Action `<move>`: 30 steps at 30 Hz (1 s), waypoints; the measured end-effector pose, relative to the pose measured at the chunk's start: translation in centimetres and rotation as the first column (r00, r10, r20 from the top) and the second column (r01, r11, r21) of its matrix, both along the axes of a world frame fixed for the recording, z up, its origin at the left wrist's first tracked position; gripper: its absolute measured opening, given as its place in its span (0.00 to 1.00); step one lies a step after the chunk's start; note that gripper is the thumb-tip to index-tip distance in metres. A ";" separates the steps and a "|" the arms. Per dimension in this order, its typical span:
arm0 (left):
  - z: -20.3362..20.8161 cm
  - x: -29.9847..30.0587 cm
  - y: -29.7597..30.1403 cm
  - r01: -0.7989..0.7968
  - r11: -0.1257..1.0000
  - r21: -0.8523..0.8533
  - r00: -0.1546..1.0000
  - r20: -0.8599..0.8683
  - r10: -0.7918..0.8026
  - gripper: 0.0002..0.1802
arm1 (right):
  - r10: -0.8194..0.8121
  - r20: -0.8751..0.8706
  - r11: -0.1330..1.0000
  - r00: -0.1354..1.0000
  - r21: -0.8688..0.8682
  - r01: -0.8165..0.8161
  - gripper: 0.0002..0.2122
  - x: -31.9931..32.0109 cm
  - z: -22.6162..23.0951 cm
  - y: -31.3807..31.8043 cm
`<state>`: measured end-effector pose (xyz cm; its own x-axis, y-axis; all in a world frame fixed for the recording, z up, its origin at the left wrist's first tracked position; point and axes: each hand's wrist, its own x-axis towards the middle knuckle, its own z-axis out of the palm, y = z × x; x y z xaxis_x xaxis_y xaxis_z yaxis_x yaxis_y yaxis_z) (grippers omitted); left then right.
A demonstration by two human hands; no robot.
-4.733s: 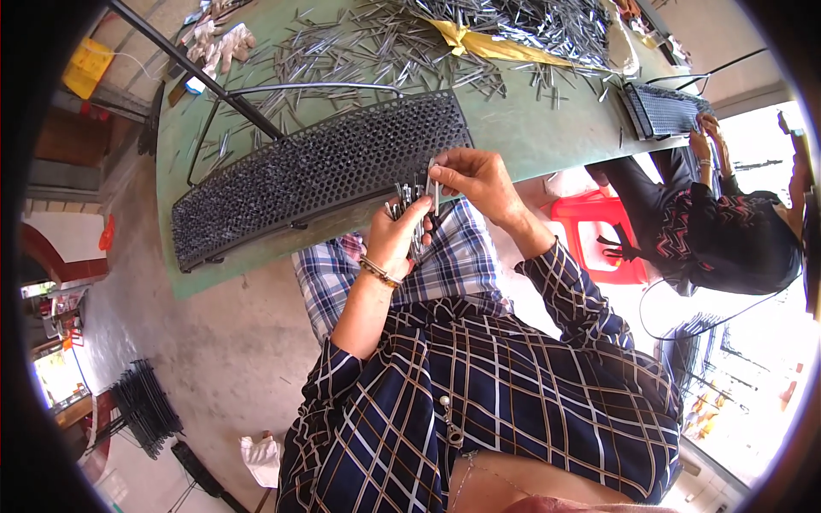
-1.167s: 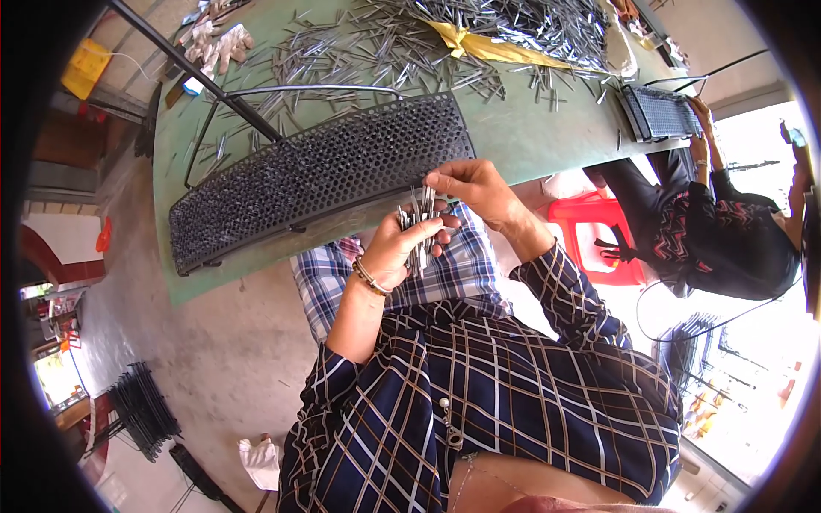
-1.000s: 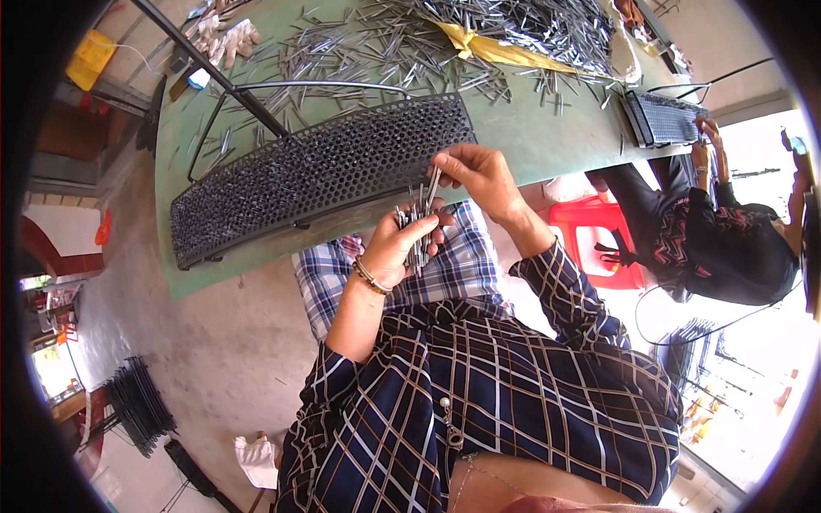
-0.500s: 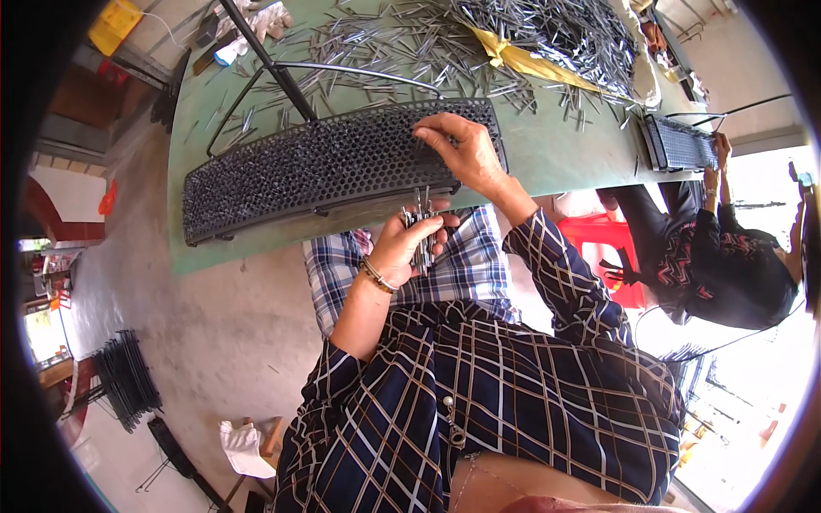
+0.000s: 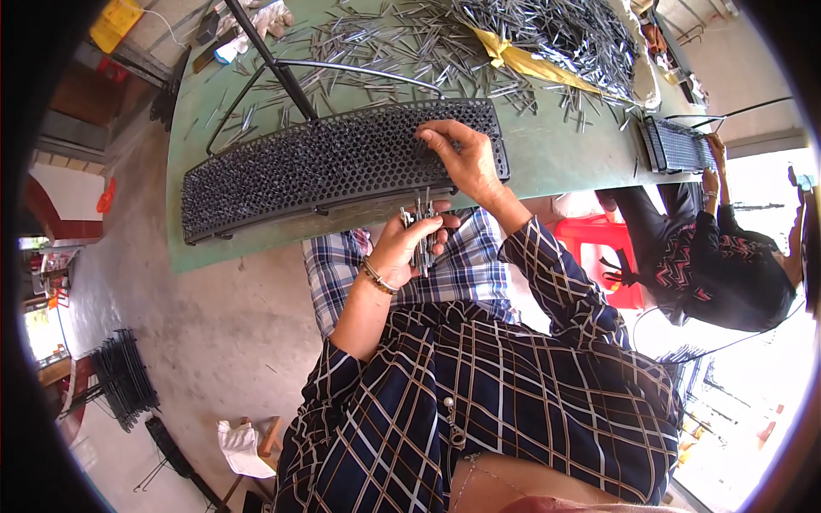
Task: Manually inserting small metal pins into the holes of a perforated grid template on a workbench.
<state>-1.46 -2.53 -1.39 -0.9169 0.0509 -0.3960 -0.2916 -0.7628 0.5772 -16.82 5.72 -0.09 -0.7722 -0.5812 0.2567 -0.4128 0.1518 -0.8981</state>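
- A bundle of slender, straight strips [image 5: 422, 256], grey and dark with a metallic glint, sits in the left hand [image 5: 402, 246], just below the near edge of the perforated panel; the ends jut out unevenly.
- The left fingers are curled closed around the bundle, the thumb laid across it.
- The right hand [image 5: 472, 164] is over the panel's right part, fingers bent, thumb and index tips close together; whether they pinch a strip or touch the surface, I cannot tell.
- The perforated panel [image 5: 342, 162] is black, long and gently curved, its round holes packed like honeycomb; its left part looks rougher and glints.
- Behind it rises a frame of smooth black rods [image 5: 295, 87].
- Loose strips [image 5: 363, 43] lie criss-crossed over the smooth green tabletop [image 5: 573, 154], beside a dense heap [image 5: 569, 34] edged by crumpled yellow material [image 5: 534, 67].
- Soft plaid cloth [image 5: 462, 278] covers the lap.
- At right, a co-worker [image 5: 727, 274] handles a smaller-looking black panel [image 5: 680, 144].
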 end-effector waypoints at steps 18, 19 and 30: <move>-0.1 0.2 -0.1 -0.002 1.000 0.011 1.000 -0.011 0.003 0.13 | 0.085 -0.495 0.993 0.865 0.114 -0.033 0.07 0.1 0.0 0.1; -0.3 0.1 0.0 -0.005 1.000 0.003 1.000 -0.010 0.005 0.13 | 0.105 -0.511 0.991 0.853 0.123 -0.048 0.07 0.1 -0.1 0.1; 0.0 0.2 0.0 0.021 1.000 -0.008 1.000 -0.022 -0.021 0.13 | 0.053 -0.590 0.997 0.806 0.078 -0.008 0.07 0.3 -0.6 0.1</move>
<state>-1.24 -2.48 -1.44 -0.9240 0.0676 -0.3765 -0.2951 -0.7522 0.5892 -16.48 5.84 -0.69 -0.4653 -0.6353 0.6163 -0.8658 0.1818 -0.4663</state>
